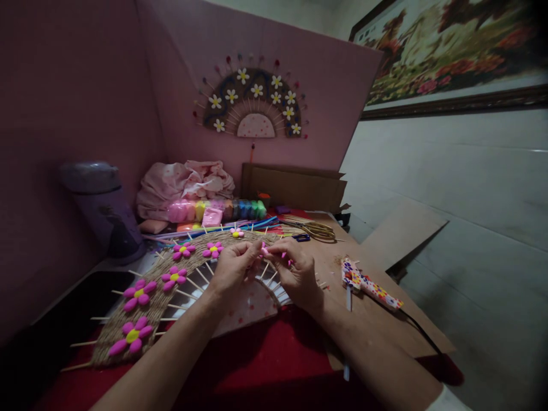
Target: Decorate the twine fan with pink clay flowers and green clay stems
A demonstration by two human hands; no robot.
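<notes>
Over a half-round fan [103, 319] wound with twine on thin wooden sticks, my two hands meet fingertip to fingertip. Between them is a small pink piece [264, 249], which looks like modelling clay. My left hand [235, 264] pinches it from one side, and my right hand [298, 268] from the other. Several pink clay flowers [139, 294] with yellow centres lie along the twine band. A dotted pink half-circle panel [246, 311] forms the fan's inner part, and my wrists and hands cover some of the fan's right side.
A patterned glue gun [370, 288] lies on cardboard [411, 325] at the right. Gold-handled scissors [319, 230] rest behind my right hand. Further back are packs of coloured clay [231, 210] and pink cloth [184, 180]. A lilac tumbler [105, 211] stands left; a finished fan [257, 91] hangs behind.
</notes>
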